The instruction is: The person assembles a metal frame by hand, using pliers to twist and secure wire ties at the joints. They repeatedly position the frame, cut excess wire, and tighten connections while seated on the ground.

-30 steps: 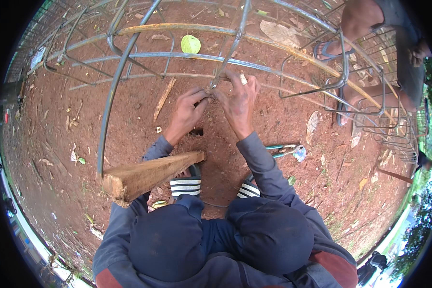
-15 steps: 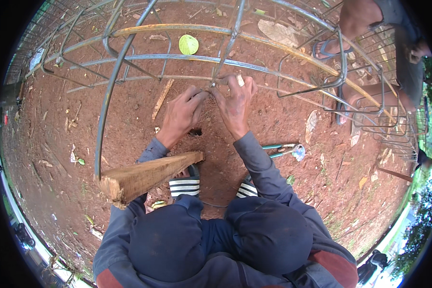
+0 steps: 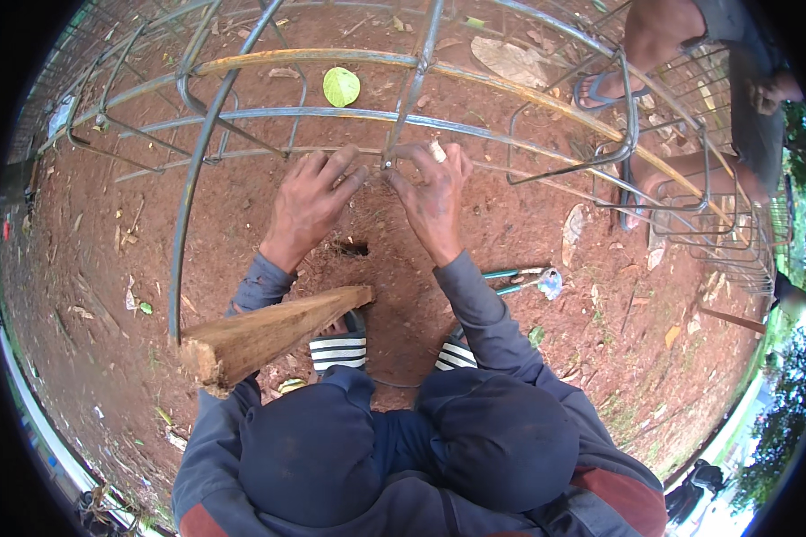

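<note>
A cage of bent steel reinforcing bars [image 3: 475,79] stretches across the far side, over reddish soil. One bar [image 3: 409,89] slants down from the top, and its lower end meets the cage's lowest thin bar. There my right hand [image 3: 433,201] has its thumb and forefinger pinched round the bar's end; a whitish wrap sits on one finger. My left hand [image 3: 309,204] is just left of that spot, apart from the right. Its fingers are bent but spaced, close to the thin bar, with nothing visible in them.
A rough wooden post [image 3: 269,336] juts up over my left forearm. Green-handled pliers or cutters [image 3: 519,279] lie on the soil to the right. Another person's sandalled foot [image 3: 611,89] is beyond the cage at the far right. A yellow-green leaf [image 3: 341,87] lies past the bars.
My left hand has drawn away from the right hand, moving left, and its fingers have spread. The right hand stays at the bar's end. The whole view has shifted slightly.
</note>
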Demonstrator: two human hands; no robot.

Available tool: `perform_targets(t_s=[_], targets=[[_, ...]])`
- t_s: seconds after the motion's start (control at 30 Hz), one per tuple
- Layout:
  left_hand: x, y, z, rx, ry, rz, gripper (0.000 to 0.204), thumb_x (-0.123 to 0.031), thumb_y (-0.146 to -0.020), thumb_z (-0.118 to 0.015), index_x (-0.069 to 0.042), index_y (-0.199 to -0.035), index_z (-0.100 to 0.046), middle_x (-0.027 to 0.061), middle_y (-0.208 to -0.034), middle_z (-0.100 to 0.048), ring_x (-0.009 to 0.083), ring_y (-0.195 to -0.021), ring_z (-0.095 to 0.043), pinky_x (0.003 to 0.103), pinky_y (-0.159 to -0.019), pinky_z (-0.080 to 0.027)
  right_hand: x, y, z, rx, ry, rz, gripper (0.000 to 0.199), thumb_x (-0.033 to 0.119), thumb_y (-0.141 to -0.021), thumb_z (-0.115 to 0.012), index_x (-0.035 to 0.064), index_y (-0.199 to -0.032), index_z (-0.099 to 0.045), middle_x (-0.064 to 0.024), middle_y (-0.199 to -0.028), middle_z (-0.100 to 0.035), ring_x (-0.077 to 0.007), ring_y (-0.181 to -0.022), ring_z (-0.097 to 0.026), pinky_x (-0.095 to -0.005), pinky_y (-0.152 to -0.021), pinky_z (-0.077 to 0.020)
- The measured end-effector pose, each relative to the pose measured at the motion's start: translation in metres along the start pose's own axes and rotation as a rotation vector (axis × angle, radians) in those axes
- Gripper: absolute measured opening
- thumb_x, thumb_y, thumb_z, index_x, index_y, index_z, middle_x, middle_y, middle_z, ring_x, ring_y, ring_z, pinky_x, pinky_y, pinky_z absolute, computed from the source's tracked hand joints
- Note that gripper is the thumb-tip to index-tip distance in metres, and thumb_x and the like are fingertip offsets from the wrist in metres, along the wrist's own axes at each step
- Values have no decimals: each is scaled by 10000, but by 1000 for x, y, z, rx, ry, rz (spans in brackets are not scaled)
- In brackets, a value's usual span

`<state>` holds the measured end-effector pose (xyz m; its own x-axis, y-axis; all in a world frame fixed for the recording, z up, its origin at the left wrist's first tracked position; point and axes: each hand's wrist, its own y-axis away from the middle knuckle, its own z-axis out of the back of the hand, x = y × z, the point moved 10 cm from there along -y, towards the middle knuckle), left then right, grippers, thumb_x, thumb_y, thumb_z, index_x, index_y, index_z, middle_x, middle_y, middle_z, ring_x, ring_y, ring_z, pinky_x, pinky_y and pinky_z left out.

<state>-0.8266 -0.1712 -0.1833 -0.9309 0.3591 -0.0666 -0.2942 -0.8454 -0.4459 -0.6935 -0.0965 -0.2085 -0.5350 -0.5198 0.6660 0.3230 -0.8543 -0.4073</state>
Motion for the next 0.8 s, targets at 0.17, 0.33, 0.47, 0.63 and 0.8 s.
perform_targets(t_s=[0.17,0.33,0.47,0.63,0.8], targets=[[4,-8,-8,66,78,-9,373,-72,-799,-681,-106,-1168,-713,38,-1301,-624,245,-1024,-606,371,-853,-557,-3,-3,0,53,4,-1,305,255,-762,-882,179,-1040,-780,-9,-1084,-724,-252,-1019,-509,-416,-1004,-323],[8,-13,-6,67,201,51,392,-60,-812,-673,-100,-1202,-699,55,-1316,-634,275,-1092,-631,393,-867,-563,1,-8,2,74,12,71,330,267,-774,-874,177,-1077,-780,-9,-1125,-718,-270,-1053,-532,-427,-1018,-336],[7,-11,-5,74,208,76,427,-45,-822,-659,-96,-1246,-677,90,-1313,-637,299,-1111,-654,409,-868,-568,4,-8,3,66,-2,108,386,254,-781,-863,148,-1139,-764,-30,-1131,-700,-293,-1067,-533,-450,-1014,-359],[3,-13,-5,75,196,63,445,-36,-840,-635,-95,-1282,-654,110,-1301,-639,306,-1087,-672,408,-866,-572,11,-4,6,67,22,139,475,273,-794,-861,104,-1218,-729,-82,-1130,-664,-312,-1064,-528,-466,-1018,-363],[6,-14,-6,70,155,33,381,-51,-847,-637,-83,-1226,-651,96,-1284,-643,307,-1079,-675,401,-844,-573,17,-4,3,53,28,167,449,250,-832,-831,67,-1217,-689,-122,-1093,-611,-337,-1068,-506,-504,-1018,-351]])
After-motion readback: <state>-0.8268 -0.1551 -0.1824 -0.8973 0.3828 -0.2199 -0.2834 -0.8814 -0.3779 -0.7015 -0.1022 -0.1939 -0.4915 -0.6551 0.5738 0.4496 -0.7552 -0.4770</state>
